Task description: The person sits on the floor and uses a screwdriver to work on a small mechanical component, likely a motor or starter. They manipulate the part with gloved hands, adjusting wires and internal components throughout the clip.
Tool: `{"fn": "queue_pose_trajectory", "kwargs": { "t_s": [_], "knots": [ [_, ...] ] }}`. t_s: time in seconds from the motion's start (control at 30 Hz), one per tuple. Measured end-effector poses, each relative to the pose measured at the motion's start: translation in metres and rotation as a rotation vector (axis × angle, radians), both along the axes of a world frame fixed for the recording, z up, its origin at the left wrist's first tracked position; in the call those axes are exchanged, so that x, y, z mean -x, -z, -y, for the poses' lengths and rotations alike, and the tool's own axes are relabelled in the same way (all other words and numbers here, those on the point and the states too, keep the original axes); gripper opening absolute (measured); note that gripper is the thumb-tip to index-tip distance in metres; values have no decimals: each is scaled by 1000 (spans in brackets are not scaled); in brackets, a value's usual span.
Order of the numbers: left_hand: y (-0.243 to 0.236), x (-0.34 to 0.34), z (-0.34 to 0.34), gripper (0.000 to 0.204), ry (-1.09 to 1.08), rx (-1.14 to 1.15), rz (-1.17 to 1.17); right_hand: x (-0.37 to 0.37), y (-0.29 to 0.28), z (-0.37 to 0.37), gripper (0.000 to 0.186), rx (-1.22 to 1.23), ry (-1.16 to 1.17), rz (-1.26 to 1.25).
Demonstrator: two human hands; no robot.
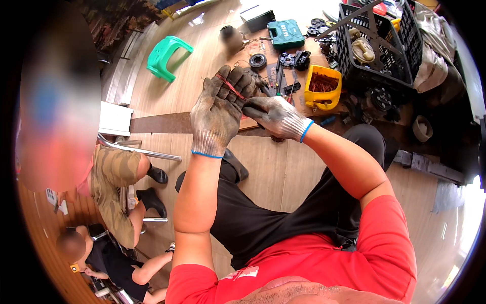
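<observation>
I have my gloved left hand (216,112) palm-up, fingers open, red wire (230,87) across them at its one o'clock; whether my right hand's (276,112) fingers, at three o'clock, grip it, I can't tell.

Red wire strand (231,86), thin, looks like more than one thread. Upper middle of the frame, left of centre. Runs slantwise, upper left end to lower right end, nearly straight. Lies across gloved fingers of the left hand (218,109). Lower right end meets right hand's (273,112) fingertips; grip there unclear.
</observation>
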State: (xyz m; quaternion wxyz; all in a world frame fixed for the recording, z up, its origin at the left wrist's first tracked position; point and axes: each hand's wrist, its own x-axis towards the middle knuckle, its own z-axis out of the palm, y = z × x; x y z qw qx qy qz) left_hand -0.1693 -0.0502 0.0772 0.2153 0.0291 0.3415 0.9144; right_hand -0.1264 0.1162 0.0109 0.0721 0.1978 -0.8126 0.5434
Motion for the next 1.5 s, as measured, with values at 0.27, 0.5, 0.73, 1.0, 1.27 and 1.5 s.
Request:
{"fn": "queue_pose_trajectory", "kwargs": {
  "t_s": [0.27, 0.5, 0.73, 1.0, 1.27, 1.5],
  "knots": [
    [-2, -3, -8, 48, 27, 13, -65, -10, -3, -7, 29, 48, 36, -18],
    [-3, -12, -7, 48, -100, 224, 11, -20, 1, -10, 29, -148, 39, -40],
    [-3, -15, -15, 50, -182, 239, 63, -24, -2, -8, 28, -211, 47, 14],
    [1, -7, -4, 46, -41, 134, -59, -34, -28, -9, 26, -145, 45, 84],
    [5, -1, 14, 42, 46, 323, -285, -38, -34, -23, 29, -158, 47, 115],
    [6, -5, 7, 37, -32, 380, -250, -46, -43, -18, 27, -151, -37, 145]
  ]
}}
